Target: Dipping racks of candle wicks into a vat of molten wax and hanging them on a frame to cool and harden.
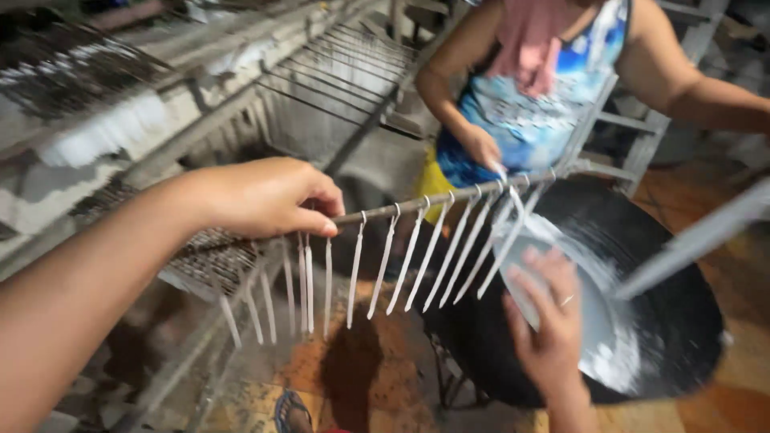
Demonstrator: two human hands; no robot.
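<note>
Left hand (261,196) fingers clamping candle rod (425,200), right hand (549,317) gripping blurred white scoop (525,269), co-worker's hand (481,148) beyond

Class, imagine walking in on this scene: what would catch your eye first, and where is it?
A thin rod strung with dangling white candles crosses the middle, its near end in the left hand. Below right, the right hand tips a pale container over a big black pan of white wax.

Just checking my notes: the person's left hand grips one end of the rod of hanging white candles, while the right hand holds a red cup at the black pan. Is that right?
Not quite: the head view shows the cup in the right hand is white, not red. The left hand does grip the rod of white candles by the black pan.
</note>
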